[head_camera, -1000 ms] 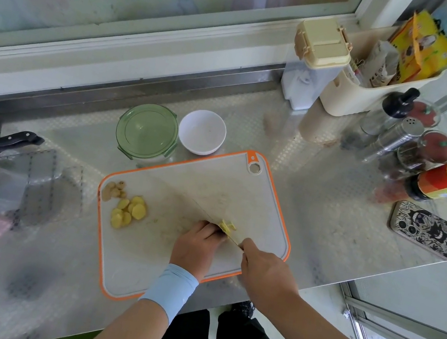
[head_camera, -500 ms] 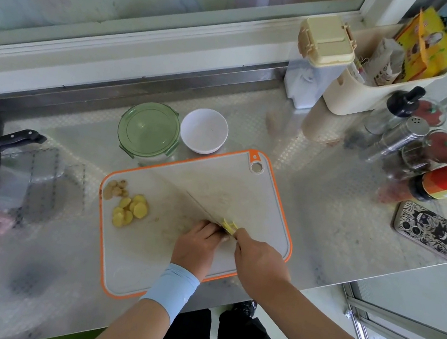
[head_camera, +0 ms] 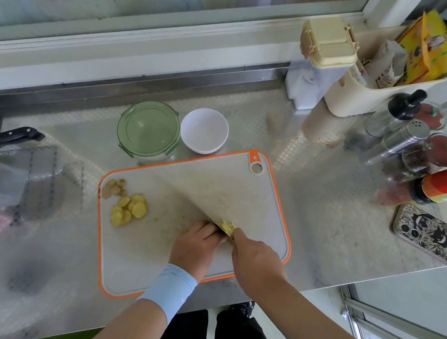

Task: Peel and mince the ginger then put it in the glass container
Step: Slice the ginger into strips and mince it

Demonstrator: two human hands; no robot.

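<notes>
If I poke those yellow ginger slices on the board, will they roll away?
Probably not: the ginger slices lie flat like coins on the cutting board, so they should slide, not roll. They look small and thin, so likely light. They overlap in a pile, so a poke would probably scatter them.

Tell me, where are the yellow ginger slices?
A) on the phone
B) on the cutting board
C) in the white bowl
B: the slices lie in a small heap on the left part of the board.
</notes>
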